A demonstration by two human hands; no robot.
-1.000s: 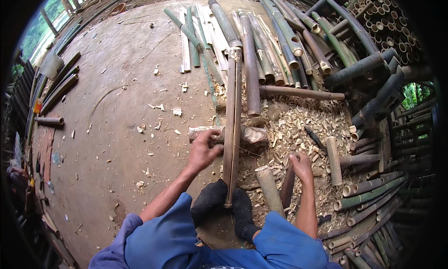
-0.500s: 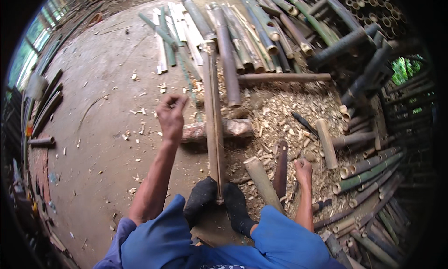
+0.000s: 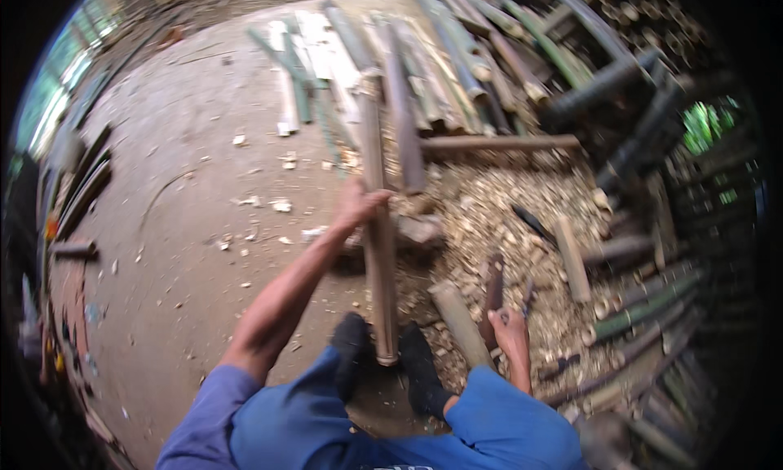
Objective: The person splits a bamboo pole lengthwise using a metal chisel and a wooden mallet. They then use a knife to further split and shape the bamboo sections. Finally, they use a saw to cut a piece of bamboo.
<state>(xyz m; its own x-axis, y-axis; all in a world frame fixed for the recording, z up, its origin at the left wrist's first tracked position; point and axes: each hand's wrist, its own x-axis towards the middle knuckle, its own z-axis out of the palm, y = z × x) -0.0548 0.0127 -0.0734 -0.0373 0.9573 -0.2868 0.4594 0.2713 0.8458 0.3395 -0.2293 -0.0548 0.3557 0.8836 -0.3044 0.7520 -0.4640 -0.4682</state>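
A long brown bamboo pole (image 3: 380,274) lies lengthwise in front of me, resting across a short log (image 3: 420,230). Its near end comes between my dark-socked feet (image 3: 351,344). My left hand (image 3: 364,205) is closed round the pole just above the log, the thumb across its top. My right hand (image 3: 510,330) is low on the right with curled fingers, beside a dark brown flat piece (image 3: 494,286). A thin dark object (image 3: 528,293) shows just beyond that hand; blur hides whether the fingers hold it.
Wood chips (image 3: 489,201) cover the ground on the right. Split bamboo strips and poles (image 3: 400,103) lie ahead. A cut bamboo piece (image 3: 461,323) leans near my right knee. More bamboo (image 3: 644,307) is stacked at the right, and a dark tool (image 3: 533,221) lies on the chips.
My left hand has come right from beside the pole and taken hold of it. My right hand has moved down and left toward the dark brown piece. The view has shifted slightly.
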